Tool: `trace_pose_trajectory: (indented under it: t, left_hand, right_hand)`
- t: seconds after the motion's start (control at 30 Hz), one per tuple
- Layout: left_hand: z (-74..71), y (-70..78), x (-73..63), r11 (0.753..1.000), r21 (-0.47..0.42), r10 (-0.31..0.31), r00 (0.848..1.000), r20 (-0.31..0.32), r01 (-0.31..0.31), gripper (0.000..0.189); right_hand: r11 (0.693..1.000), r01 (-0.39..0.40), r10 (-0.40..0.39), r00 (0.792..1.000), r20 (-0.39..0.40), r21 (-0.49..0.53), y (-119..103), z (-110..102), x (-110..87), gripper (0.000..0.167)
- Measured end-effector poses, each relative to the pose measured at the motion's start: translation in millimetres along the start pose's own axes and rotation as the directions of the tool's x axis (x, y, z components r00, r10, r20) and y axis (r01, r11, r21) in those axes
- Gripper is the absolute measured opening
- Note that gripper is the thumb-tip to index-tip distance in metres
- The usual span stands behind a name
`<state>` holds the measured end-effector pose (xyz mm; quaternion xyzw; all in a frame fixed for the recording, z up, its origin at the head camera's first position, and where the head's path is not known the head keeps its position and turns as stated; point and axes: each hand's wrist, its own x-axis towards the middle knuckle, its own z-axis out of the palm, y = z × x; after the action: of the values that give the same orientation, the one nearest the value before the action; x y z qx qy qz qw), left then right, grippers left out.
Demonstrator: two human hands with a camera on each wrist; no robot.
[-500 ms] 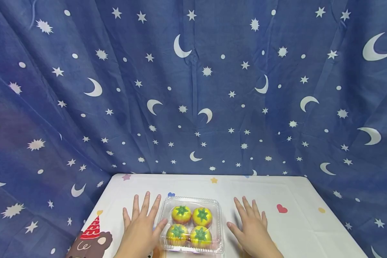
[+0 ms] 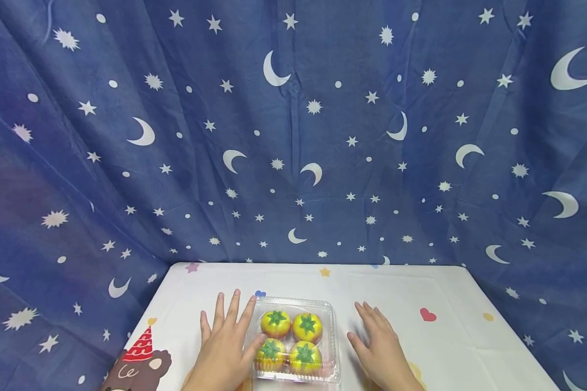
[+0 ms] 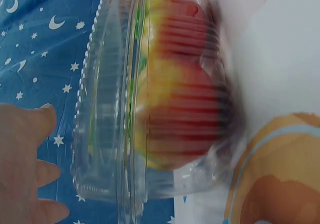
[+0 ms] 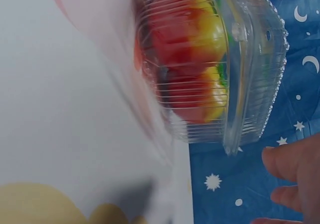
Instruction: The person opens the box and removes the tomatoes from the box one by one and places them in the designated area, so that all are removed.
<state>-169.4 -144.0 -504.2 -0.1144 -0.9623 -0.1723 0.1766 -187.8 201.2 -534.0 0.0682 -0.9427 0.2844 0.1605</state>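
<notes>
A clear plastic clamshell box (image 2: 329, 331) stands on the table with its lid down. Inside are several round yellow-and-red toy tomatoes (image 2: 307, 327) with green star-shaped tops. My left hand (image 2: 225, 347) is at the box's left side, fingers spread and straight, its thumb overlapping the box edge in the head view. On the other side, a small gap from the box, is my right hand (image 2: 383, 353), fingers straight and close together, thumb apart. Both wrist views show the ribbed box wall beside the fingertips, and neither hand holds anything.
The white tablecloth (image 2: 450, 347) is printed with hearts, stars and a brown bear in a red party hat (image 2: 139, 347). Behind and beside the table hangs a blue curtain (image 2: 293, 130) with white moons and stars.
My left hand has moved right, closer to the box. The fingers of my right hand have drawn together and that hand has turned slightly. The box has stayed in place.
</notes>
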Motion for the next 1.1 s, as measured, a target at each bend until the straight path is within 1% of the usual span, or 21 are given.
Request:
trace_pose_trajectory:
  t: [0.1,0.2,0.33,0.4,0.5,0.57,0.63,0.7,0.8,0.9,1.03,1.1]
  left_hand:
    - [0.3,4.1,-0.5,1.000,0.002,0.023,1.000,-0.020,-0.023,0.078]
    - [1.4,7.1,-1.2,0.999,0.011,0.050,0.998,-0.042,-0.049,0.078]
    - [3.5,10.2,-2.3,0.996,0.002,0.084,0.995,-0.057,-0.084,0.077]
    - [4.8,11.7,-2.5,0.995,-0.008,0.099,0.994,-0.051,-0.099,0.076]
    - [6.9,14.0,-2.7,0.993,-0.028,0.114,0.993,-0.029,-0.115,0.076]
    - [8.7,15.3,-3.0,0.991,-0.030,0.132,0.991,-0.028,-0.133,0.076]
    - [10.1,16.5,-3.3,0.988,-0.030,0.151,0.988,-0.032,-0.152,0.076]
    - [11.3,17.6,-3.4,0.985,-0.023,0.170,0.985,-0.034,-0.171,0.075]
    - [11.7,21.1,-2.8,0.983,-0.027,0.184,0.983,-0.009,-0.184,0.076]
    - [12.8,25.4,-1.9,0.981,-0.035,0.193,0.981,0.023,-0.192,0.077]
    - [15.6,30.7,-1.7,0.978,-0.054,0.205,0.978,0.032,-0.203,0.078]
    - [17.0,33.0,-2.1,0.976,-0.060,0.211,0.977,0.025,-0.209,0.078]
  right_hand:
    - [0.998,-0.020,0.021,1.000,-0.004,0.053,0.1,1.4,-0.1,0.068]
    - [0.995,-0.026,0.029,0.999,-0.030,0.100,1.1,3.7,-0.1,0.066]
    - [0.982,-0.056,0.066,0.997,-0.050,0.180,1.1,5.6,-0.6,0.062]
    - [0.969,-0.092,0.103,0.994,-0.037,0.231,0.8,6.4,-0.6,0.060]
    - [0.935,-0.161,0.167,0.986,0.009,0.316,0.6,7.3,-0.7,0.057]
    - [0.909,-0.211,0.209,0.977,0.043,0.358,0.6,7.8,-0.1,0.057]
    - [0.870,-0.261,0.247,0.965,0.087,0.419,0.4,7.8,0.5,0.057]
    - [0.826,-0.298,0.269,0.954,0.131,0.477,1.2,7.4,0.7,0.059]
    - [0.723,-0.367,0.308,0.930,0.201,0.586,2.0,7.3,1.8,0.061]
    - [0.626,-0.415,0.339,0.907,0.249,0.660,3.0,8.6,2.9,0.061]
    - [0.536,-0.462,0.369,0.881,0.297,0.707,3.7,12.2,3.9,0.063]
    - [0.507,-0.478,0.372,0.872,0.317,0.717,3.9,14.1,4.0,0.065]
